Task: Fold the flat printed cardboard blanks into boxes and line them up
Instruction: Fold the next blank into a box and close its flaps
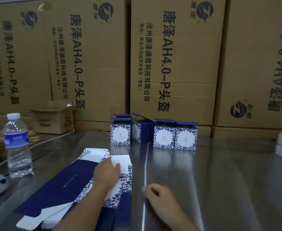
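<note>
Couple of things that could bite you from here. Your left grip (pixel 107 172) lies flat on the top sheet of the stack of blanks (pixel 67 184), fingers stretched out over the white flap and not clamped on anything. Your right grip (pixel 155 192) rests just to the right of it on the bare surface (pixel 220 180), loosely curled and holding nothing.

The stack is fanned out under your left palm. If you drag the top sheet one-handed you'll probably pull a couple more along and skew the pile. That shiny steel looks slick too. A blank shoved sideways could skate toward the water bottle (pixel 17 145), off to the left of your left grip, and a knock there tips it onto printed card.

The folded boxes (pixel 164 137) stand straight out beyond both grips with their top flaps up, and the second from the left is turned out of line. Pushing a new one in hard could knock the row more crooked.

Counts:
- one stack of blanks, several sheets deep
- four folded boxes in front, maybe a fifth behind the leftmost (only a flap shows, so I can't call it)
- one water bottle
- one small open carton (pixel 53 120) beyond the bottle
</note>
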### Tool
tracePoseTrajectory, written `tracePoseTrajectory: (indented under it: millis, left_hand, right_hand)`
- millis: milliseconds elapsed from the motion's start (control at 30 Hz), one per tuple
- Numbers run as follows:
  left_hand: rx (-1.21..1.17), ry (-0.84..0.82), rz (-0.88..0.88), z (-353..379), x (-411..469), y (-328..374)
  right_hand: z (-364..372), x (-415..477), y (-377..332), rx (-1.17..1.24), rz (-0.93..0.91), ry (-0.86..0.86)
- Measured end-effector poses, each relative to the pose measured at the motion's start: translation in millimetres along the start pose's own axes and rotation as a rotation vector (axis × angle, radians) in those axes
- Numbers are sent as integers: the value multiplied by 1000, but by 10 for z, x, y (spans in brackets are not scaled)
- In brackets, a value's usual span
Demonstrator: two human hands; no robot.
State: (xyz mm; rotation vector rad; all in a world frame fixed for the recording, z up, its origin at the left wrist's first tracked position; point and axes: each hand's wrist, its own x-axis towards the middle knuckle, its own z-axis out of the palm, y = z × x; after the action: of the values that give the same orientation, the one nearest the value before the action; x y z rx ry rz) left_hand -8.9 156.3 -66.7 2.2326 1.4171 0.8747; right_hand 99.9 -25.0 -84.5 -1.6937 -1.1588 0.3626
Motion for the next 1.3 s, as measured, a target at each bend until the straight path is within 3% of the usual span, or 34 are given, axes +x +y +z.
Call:
tracePoseTrajectory:
  millis: [167,367,600,800,1067,1200,1300]
  left_hand:
    - [-386,99,-121,-88,-28,-47]
    - [-613,204,-197,-128,21,-55]
    - [-870,356,-170,-338,94,49]
    - [-975,340,-135,-412,43,121]
    - [-936,339,-149,-396,46,176]
    - [-881,368,-179,-412,46,174]
    - [-805,375,-104,-411,26,209]
  right_hand:
    - [134,-42,-102,-30,-49,-109]
    - [269,-61,-156,-65,-153,-132]
    - [311,-25,-205,8,-92,-112]
    - [336,-25,-267,92,-26,-107]
    - [477,24,-343,167,141,-54]
    - [400,46,-367,415,250,-69]
    - [340,47,-391,523,271,-52]
